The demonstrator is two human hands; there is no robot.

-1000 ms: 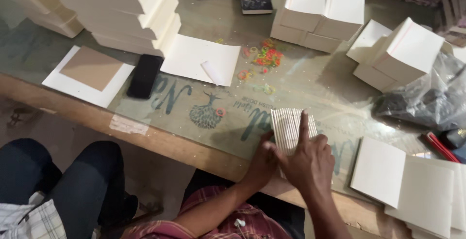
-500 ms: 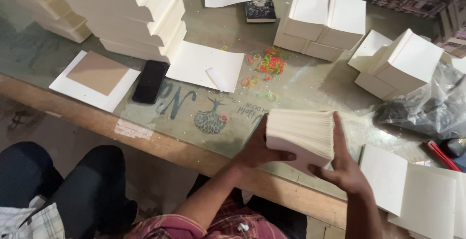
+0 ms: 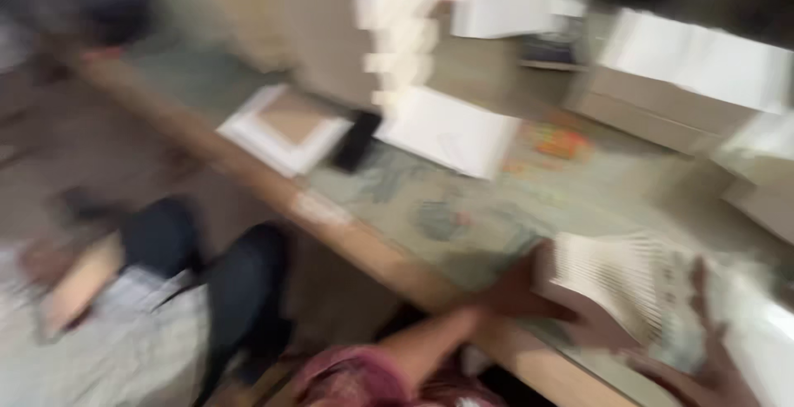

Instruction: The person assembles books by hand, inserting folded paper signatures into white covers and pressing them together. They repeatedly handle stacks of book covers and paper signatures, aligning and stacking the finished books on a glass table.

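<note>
This looks like a small bookbinding or paper workshop. A long wooden-edged worktop (image 3: 347, 225) is crowded with tall stacks of white paper blocks (image 3: 397, 35), loose white sheets (image 3: 451, 130) and a brown cardboard piece on white paper (image 3: 285, 122). More unbound page blocks (image 3: 695, 59) stand at the far side, though everything is blurred.

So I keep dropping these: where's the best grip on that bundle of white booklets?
Probably by its two short ends, one hand on each, as here: left hand on the left end of the bundle, right hand at the lower right. The ribbed edges face up, so squeezing inward should keep the loose sections together. Blur hides the finger detail.
</note>
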